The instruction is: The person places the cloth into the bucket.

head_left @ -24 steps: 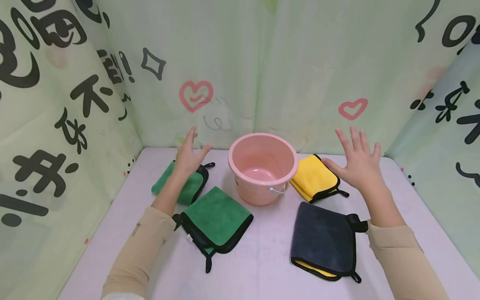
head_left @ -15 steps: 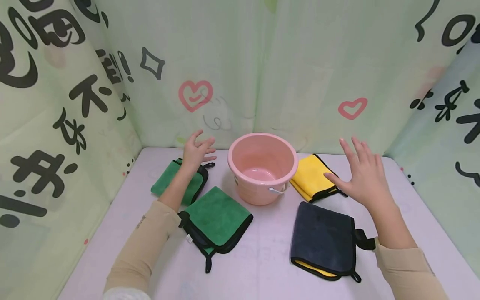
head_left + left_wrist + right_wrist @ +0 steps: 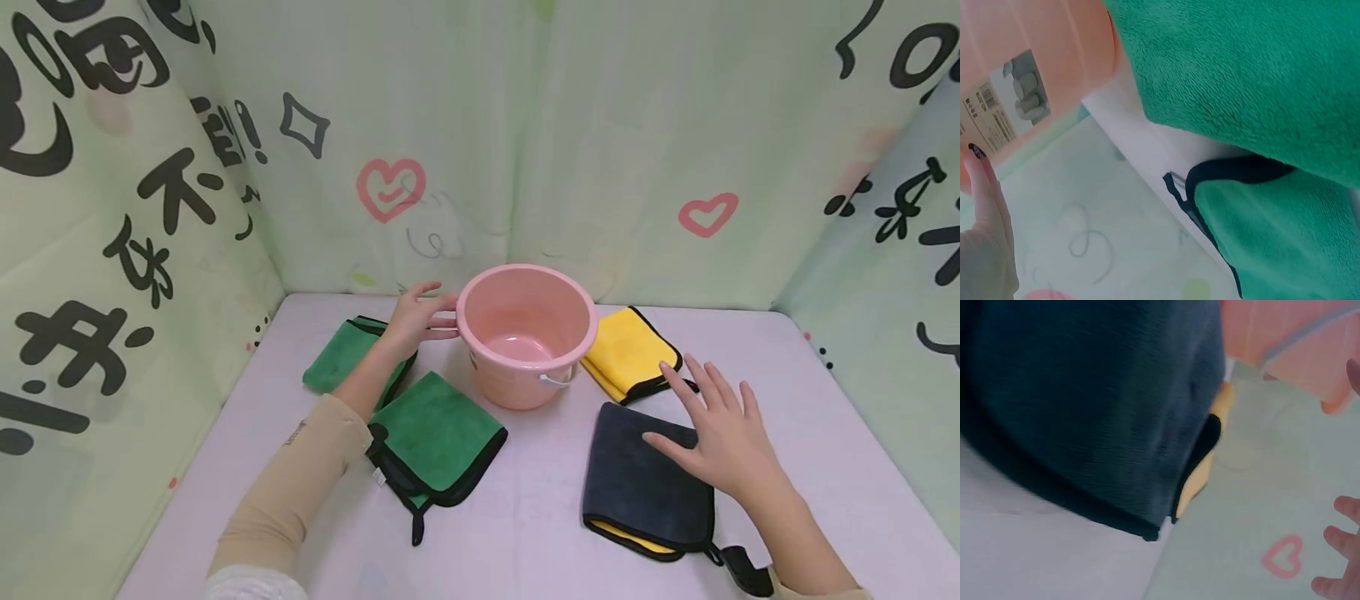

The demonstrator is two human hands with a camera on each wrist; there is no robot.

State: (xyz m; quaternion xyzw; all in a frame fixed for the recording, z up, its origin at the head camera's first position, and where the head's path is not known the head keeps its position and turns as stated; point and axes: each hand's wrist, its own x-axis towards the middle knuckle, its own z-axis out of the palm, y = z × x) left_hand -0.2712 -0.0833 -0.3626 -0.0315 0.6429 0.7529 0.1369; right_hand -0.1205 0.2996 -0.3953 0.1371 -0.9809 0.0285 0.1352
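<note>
The bucket (image 3: pixel 521 383) is pink. Two green cloths (image 3: pixel 441 429) (image 3: pixel 341 354), one yellow cloth (image 3: pixel 630 350) and one dark blue cloth (image 3: pixel 641 496) have black edges (image 3: pixel 477 467). The curtain (image 3: pixel 600 125) is pale green with reddish hearts (image 3: pixel 391 198).

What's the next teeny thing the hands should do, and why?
Maybe the right hand should lower and pinch the dark cloth. In the head view, it is over part of that cloth, fingers spread and holding nothing. The left hand is at the side of the pink bucket, so it looks better placed for the bucket.
</note>
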